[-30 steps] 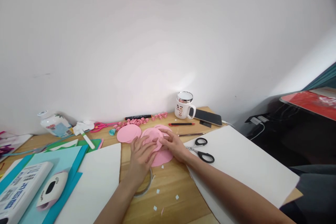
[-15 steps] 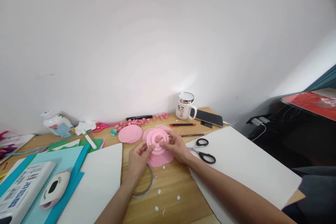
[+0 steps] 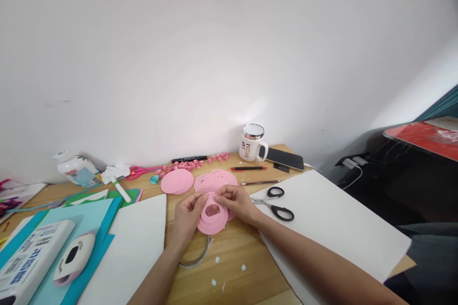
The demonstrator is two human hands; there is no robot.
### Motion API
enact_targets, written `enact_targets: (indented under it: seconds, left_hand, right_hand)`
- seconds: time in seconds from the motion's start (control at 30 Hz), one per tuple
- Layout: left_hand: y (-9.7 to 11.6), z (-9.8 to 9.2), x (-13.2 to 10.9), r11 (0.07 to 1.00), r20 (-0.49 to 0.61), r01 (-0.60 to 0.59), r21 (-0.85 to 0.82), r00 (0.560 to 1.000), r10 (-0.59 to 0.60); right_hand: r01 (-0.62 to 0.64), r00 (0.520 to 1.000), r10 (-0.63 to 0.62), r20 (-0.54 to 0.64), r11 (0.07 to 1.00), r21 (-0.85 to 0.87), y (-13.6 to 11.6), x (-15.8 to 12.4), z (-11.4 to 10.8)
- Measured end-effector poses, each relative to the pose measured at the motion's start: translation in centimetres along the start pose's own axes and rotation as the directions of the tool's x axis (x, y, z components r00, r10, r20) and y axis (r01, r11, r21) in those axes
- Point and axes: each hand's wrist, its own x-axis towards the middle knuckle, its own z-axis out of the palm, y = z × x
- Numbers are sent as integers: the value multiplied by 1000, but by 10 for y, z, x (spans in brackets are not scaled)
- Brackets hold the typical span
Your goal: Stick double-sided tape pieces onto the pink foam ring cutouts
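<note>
Between my two hands is a pink spiral-cut paper circle (image 3: 208, 227) with a hole in its middle. My left hand (image 3: 186, 217) is closed, thumb and fingers pinching the paper's upper left edge. On the upper right edge, my right hand (image 3: 239, 204) is closed in a similar pinch. Another pink piece shows partly beneath, mostly hidden by the held one and my right hand. Just beyond lie pink cut circles (image 3: 217, 179) and a pile of whole pink circles (image 3: 176, 182). A roll of tape (image 3: 196, 263) rests by my left wrist, partly covered.
Black-handled scissors (image 3: 283, 213) lie right of my right hand, on white paper (image 3: 332, 228). A mug (image 3: 250, 148), phone (image 3: 284, 158) and pens stand or lie at the back. Coloured sheets, a white box (image 3: 39, 262) and a tape dispenser (image 3: 74, 258) are at left.
The pink paper has tilted and moved down towards me, with its hole now facing me lower. Both hands have shifted to pinch its upper edge.
</note>
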Motion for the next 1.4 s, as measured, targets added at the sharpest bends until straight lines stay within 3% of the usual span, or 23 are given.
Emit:
enact_targets:
  seconds: [0.17, 0.3, 0.37, 0.43, 0.5, 0.57, 0.73, 1.0, 1.13, 1.2, 1.23, 1.3, 1.37, 1.4]
  left_hand:
    - [-2, -1, 0, 992, -42, 67, -104, 997, -72]
    - [0, 1, -1, 956, -22, 145, -255, 988, -156]
    - [2, 1, -1, 932, -6, 177, -316, 982, -189]
    - [5, 1, -1, 903, 17, 212, -373, 975, -222]
    - [8, 0, -1, 870, 55, 259, -421, 964, -261]
    - [10, -1, -1, 834, 101, 311, -456, 949, -299]
    - [7, -4, 1, 769, 158, 348, -537, 936, -314]
    - [7, -4, 1, 796, 123, 314, -517, 948, -293]
    - [9, -5, 0, 813, 177, 332, -479, 943, -281]
    - [9, -5, -1, 808, 181, 335, -484, 942, -282]
    - [9, -5, -1, 806, 182, 337, -486, 941, -284]
    - [10, -5, -1, 805, 188, 340, -486, 940, -284]
    - [11, -4, -2, 804, 198, 339, -487, 940, -277]
    - [12, -4, -3, 804, 201, 338, -489, 941, -273]
  right_hand:
    - [59, 996, -67, -65, 992, -109, -4, 2, 1]
    - [125, 987, -146, -61, 954, -274, -34, -1, -11]
    - [142, 985, -172, -3, 822, -552, -57, -10, -26]
    - [115, 993, -96, 73, 564, -818, -75, -25, -44]
    - [66, 998, -26, 61, 337, -939, -83, -41, -61]
    - [6, 998, 66, 20, 201, -980, -82, -56, -74]
    - [-30, 995, 101, -21, 91, -995, -70, -79, -87]
    - [-69, 992, 103, -72, -36, -997, -69, -79, -93]
    - [-88, 987, 136, -89, -15, -996, -68, -77, -97]
    - [-119, 986, 124, -112, 49, -992, -71, -78, -98]
    - [-135, 986, 112, -122, 124, -983, -73, -78, -97]
    - [-156, 986, 122, -118, 383, -911, -76, -79, -92]
    - [-158, 984, 170, -55, 684, -713, -79, -79, -82]
    - [-159, 981, 191, -8, 792, -589, -80, -78, -75]
